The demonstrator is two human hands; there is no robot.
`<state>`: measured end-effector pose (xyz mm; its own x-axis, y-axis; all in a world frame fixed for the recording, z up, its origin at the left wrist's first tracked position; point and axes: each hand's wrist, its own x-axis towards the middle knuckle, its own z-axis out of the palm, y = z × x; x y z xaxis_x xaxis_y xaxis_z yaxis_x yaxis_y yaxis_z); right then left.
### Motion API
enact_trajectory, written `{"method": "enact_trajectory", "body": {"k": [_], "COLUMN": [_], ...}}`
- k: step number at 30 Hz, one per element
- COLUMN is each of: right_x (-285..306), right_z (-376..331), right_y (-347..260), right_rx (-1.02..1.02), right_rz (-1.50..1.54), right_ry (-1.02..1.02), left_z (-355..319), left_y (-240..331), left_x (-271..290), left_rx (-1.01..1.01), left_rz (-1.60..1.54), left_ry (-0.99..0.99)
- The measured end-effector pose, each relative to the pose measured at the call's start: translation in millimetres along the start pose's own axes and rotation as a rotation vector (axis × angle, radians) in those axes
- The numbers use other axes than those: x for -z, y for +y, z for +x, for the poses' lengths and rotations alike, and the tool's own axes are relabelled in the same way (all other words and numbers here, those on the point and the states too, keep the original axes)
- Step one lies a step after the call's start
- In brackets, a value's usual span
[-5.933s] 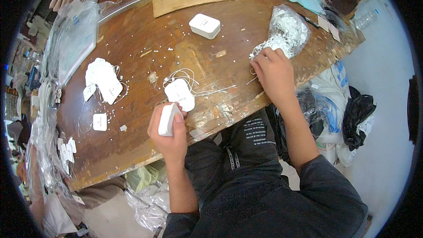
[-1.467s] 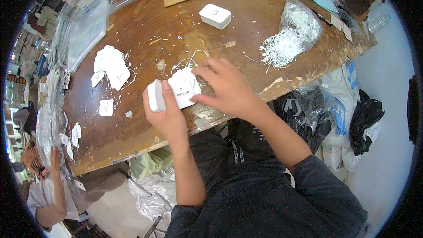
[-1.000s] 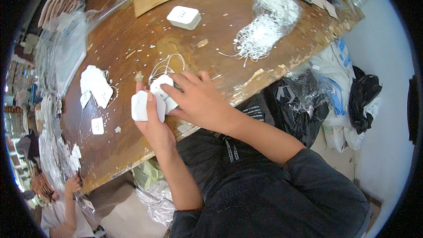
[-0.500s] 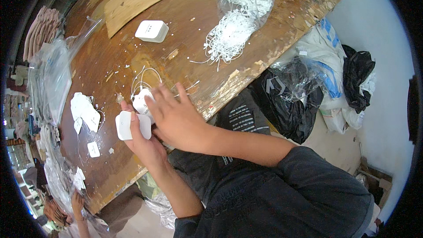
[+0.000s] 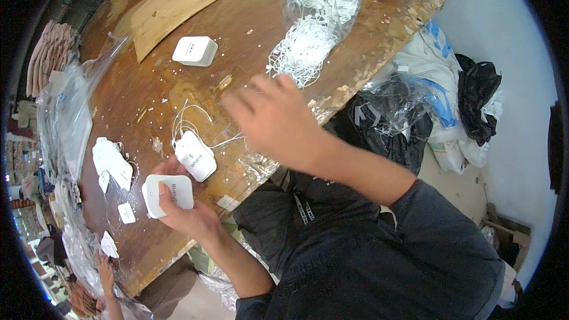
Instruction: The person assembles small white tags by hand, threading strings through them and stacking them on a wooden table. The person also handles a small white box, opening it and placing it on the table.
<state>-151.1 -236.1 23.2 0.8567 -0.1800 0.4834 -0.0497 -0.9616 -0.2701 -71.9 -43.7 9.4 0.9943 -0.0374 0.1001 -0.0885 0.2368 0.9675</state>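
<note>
My left hand (image 5: 192, 219) grips a small stack of white rounded hang tags (image 5: 182, 194), with the thumb across the top one. Just beyond it on the table lies a pile of white tags with strings (image 5: 197, 160), their loops spreading away from me. My right hand (image 5: 278, 115) is raised over the table, right of that pile and near a tangled bundle of white strings (image 5: 305, 47). It is blurred, but its fingers look apart with nothing visible in them. A neat block of white tags (image 5: 192, 51) sits farther back.
Strung tags (image 5: 112, 165) and a single small tag (image 5: 127, 213) lie at the left. A clear plastic bag (image 5: 332, 0) holds more strings at the back. A brown board (image 5: 178, 9) lies far left. Stuffed bags (image 5: 427, 77) stand beyond the table's right edge. Another person's hand (image 5: 105, 269) is lower left.
My right hand has moved right and away from the tag pile, which now shows. My left hand, holding its stack, has shifted slightly left and nearer to me.
</note>
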Motion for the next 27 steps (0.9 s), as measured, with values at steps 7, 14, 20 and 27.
{"method": "enact_trajectory", "body": {"k": [7,14,20,27], "right_x": [-5,23,22,26], "right_z": [20,-18,-21,10], "right_y": [39,41,43,59], "right_rx": [0.152,-0.039,-0.106,-0.667], "right_rz": [-0.210,0.521,0.594,0.819], "right_ry": [-0.080,0.195,0.304,0.400], "left_z": [-23,-29,-36,-36], "left_y": [-6,-10,-19,-24], "left_x": [-59,-88,-99,-95], "left_rx": [0.153,0.320,0.243,0.238], "left_rz": [0.000,-0.075,0.081,0.158], "left_ry": [-0.221,-0.308,-0.319,-0.331]}}
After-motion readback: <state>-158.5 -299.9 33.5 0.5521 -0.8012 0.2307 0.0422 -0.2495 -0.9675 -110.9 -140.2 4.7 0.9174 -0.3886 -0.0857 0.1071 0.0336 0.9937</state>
